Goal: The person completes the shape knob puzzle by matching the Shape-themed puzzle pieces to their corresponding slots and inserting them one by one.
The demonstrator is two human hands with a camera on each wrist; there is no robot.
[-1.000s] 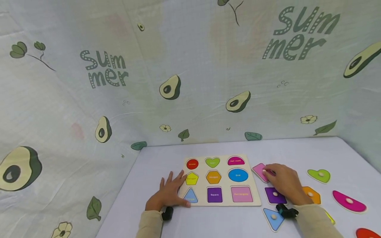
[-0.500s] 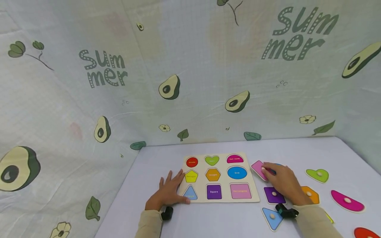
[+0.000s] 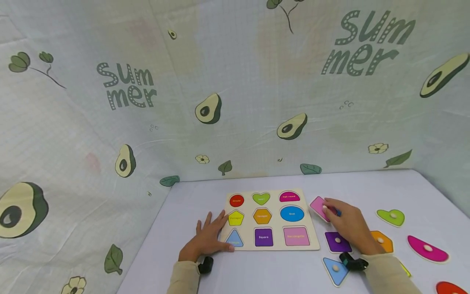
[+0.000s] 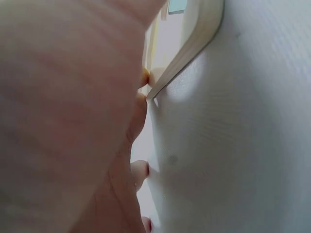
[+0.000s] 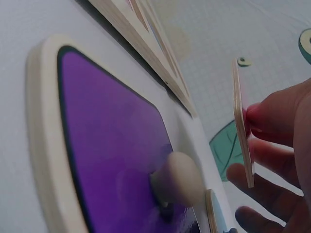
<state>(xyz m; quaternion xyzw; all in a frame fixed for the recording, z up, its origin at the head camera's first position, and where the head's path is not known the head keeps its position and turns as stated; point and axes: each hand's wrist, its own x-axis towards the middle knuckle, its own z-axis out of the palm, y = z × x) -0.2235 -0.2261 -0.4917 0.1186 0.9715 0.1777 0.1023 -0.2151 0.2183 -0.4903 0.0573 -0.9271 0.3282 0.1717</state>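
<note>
My left hand (image 3: 207,239) rests with spread fingers along the left edge of a wooden puzzle board (image 3: 278,237), the thumb at its near left corner. In the left wrist view, fingertips touch the board's edge (image 4: 189,51). Just right of the board, my right hand (image 3: 350,223) pinches the knob of a pink rectangular puzzle piece (image 3: 317,205). The right wrist view has this piece (image 5: 239,116) edge-on, raised off the table. Below that hand lies a purple square piece (image 3: 333,242) with a round knob (image 5: 182,178). A blue piece (image 3: 339,212) is mostly hidden behind the fingers.
Around the right forearm lie a light blue triangle (image 3: 337,274), an orange hexagon (image 3: 384,241), a green heart (image 3: 385,215), a magenta half round (image 3: 422,245), a red piece (image 3: 448,288) and a partly covered yellow piece (image 3: 406,270). A printed cloth (image 3: 249,134) hangs behind the table.
The board has slid slightly away from me, with my left hand on it. My right hand has raised the pink rectangle a little, showing more of the blue piece behind.
</note>
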